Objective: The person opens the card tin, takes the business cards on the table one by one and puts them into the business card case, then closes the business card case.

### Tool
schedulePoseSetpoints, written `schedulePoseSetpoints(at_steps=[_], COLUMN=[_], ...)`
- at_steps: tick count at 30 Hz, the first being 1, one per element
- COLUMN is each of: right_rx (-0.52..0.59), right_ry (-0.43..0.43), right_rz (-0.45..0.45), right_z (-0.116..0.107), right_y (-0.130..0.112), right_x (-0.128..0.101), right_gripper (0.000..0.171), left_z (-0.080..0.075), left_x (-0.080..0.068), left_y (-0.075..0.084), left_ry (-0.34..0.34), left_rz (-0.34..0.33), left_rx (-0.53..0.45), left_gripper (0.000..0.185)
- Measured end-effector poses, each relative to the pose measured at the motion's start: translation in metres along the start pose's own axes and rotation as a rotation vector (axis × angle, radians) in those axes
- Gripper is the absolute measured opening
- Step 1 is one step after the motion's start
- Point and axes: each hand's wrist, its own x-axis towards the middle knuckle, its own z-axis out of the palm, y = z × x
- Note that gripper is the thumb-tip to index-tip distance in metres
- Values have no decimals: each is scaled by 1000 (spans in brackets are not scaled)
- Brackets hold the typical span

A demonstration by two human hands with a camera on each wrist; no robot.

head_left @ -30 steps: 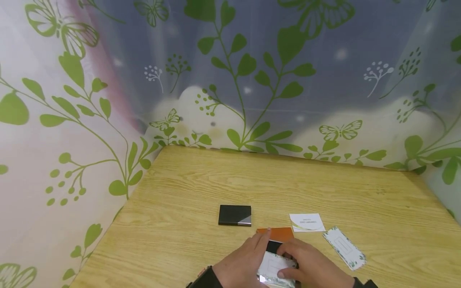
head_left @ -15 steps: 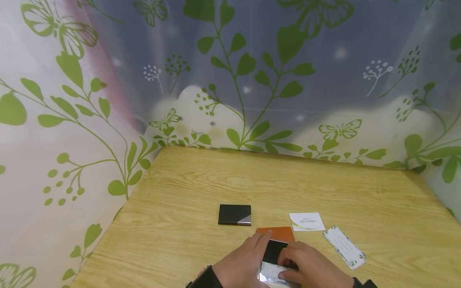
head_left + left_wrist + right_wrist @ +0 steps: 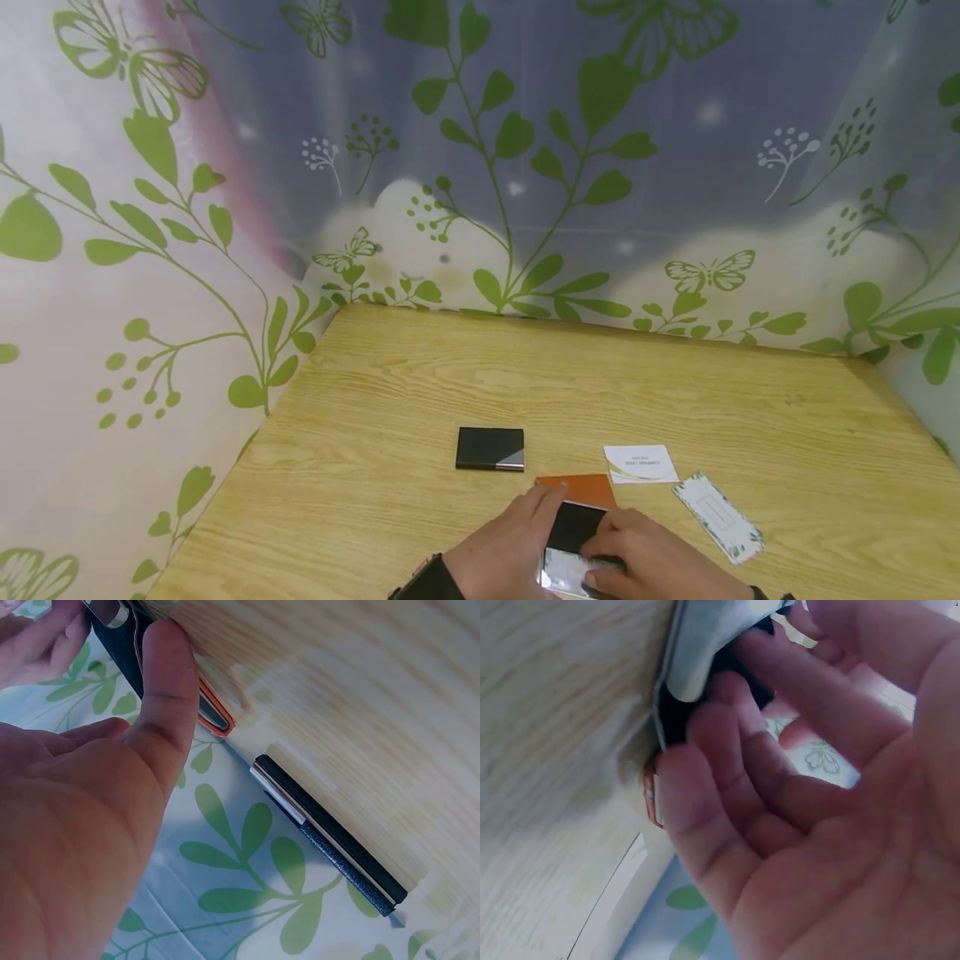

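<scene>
Head view: both hands meet at the near table [image 3: 420, 383] edge, where the left hand [image 3: 498, 554] lays straight fingers on the open orange case [image 3: 576, 508], and the right hand [image 3: 648, 562] pinches a card [image 3: 564, 571] against it; bare wood extends behind. Left wrist view: the left fingers [image 3: 166, 690] lie flat along the case edge, with the black case [image 3: 330, 836] well apart. Right wrist view: the right fingers [image 3: 727, 742] curl round the card.

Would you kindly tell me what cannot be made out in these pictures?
- Print on the white card: too small, head view.
- Near part of the open orange case: covered by left hand and right hand, head view.
- Card in the case: partly covered; blurred in the right wrist view.
</scene>
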Motion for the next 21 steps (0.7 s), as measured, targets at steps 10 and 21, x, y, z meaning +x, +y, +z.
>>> schedulePoseSetpoints(at_steps=[10,21], right_rx=[-228,-169], right_ry=[254,121], right_rz=[417,636], right_z=[-41,-58], right_y=[32,76], right_x=[-20,-43], right_gripper=[47,71], left_z=[-2,-1], left_x=[0,-2], left_y=[0,-1], left_ry=[-27,-24], left_rz=[-37,-16], left_rx=[19,31], left_gripper=[118,117])
